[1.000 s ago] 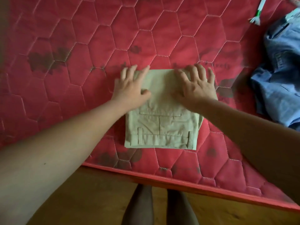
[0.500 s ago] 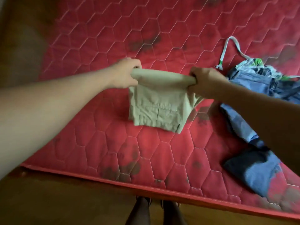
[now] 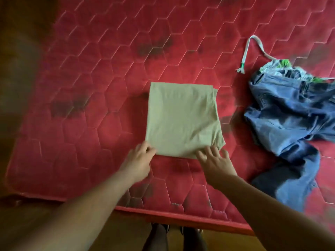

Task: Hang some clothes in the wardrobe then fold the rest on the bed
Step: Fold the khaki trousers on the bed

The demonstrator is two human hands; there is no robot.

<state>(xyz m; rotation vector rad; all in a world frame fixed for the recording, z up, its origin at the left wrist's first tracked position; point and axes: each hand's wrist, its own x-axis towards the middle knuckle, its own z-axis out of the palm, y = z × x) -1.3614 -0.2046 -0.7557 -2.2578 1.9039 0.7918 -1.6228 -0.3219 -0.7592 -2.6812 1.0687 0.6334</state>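
Note:
A beige garment (image 3: pixel 181 118), folded into a flat square, lies on the red quilted mattress (image 3: pixel 90 105) in the head view. My left hand (image 3: pixel 139 158) is at its near left corner, fingers curled and pinching the edge. My right hand (image 3: pixel 215 162) rests at the near right corner with its fingers spread over the edge. A crumpled pair of blue jeans (image 3: pixel 293 120) lies unfolded on the mattress to the right, apart from the beige square.
A patterned green-and-white garment (image 3: pixel 282 65) with a white drawstring cord (image 3: pixel 246 51) peeks out behind the jeans. The mattress's front edge (image 3: pixel 181 217) runs just before my feet (image 3: pixel 172 236). Wooden floor (image 3: pixel 27 223) shows at the left and below.
The beige garment was pressed flat, then lifted by both hands at its far fold, and now lies flat again, folded over with a plain side up. Both hands have come to its near edge.

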